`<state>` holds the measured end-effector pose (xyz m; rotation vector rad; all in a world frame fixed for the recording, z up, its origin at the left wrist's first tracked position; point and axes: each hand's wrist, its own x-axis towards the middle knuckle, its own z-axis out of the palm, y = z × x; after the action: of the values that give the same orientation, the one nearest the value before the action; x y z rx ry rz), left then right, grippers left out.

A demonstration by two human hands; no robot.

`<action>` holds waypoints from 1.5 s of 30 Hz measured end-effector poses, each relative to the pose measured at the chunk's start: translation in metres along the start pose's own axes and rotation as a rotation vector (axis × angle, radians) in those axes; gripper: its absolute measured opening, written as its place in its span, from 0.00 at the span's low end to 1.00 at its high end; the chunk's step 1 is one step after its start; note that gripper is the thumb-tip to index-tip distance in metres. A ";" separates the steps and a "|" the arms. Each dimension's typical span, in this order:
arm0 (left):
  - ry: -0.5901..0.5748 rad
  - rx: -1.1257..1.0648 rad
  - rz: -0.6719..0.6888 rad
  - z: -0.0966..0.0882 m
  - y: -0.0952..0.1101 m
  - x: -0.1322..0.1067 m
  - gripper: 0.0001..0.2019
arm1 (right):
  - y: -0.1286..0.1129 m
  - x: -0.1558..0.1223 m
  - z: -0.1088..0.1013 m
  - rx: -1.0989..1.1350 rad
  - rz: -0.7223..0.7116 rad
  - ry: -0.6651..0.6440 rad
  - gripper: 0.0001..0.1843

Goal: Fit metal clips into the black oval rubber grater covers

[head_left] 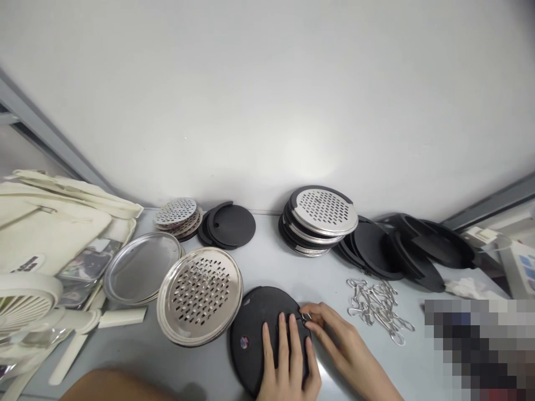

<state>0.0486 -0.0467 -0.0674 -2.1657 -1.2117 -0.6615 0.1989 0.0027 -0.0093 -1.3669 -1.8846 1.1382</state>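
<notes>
Black disc (251,317), six o'clock: partly hidden beneath the left hand (289,351); that hand's wrist cut off by the bottom edge. Round sticker (244,342) on the disc: print too small to read.
Wire clip (306,317), five o'clock: mostly hidden by the right hand's (332,334) pinching fingers.
Clip pile (371,306), four o'clock: tangled, count uncertain.
Pixelated block (480,351), four o'clock: contents unreadable.
Bare limb (117,387), between seven and eight: blurred, cropped by the bottom edge.
White fan (29,284), eight o'clock: cropped at left.
Cream bag (54,228), nine o'clock: likewise cropped; patch lettering (29,263) illegible.
</notes>
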 end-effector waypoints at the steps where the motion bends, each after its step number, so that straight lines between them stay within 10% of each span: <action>1: 0.027 -0.004 -0.016 0.001 0.001 0.000 0.09 | 0.001 0.000 0.000 0.002 -0.004 0.001 0.11; 45: -0.136 0.024 0.058 -0.011 -0.005 0.002 0.14 | -0.003 -0.002 -0.001 -0.004 -0.014 0.021 0.13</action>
<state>0.0436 -0.0510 -0.0568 -2.2467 -1.2144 -0.4799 0.1990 0.0010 -0.0055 -1.3609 -1.8791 1.1103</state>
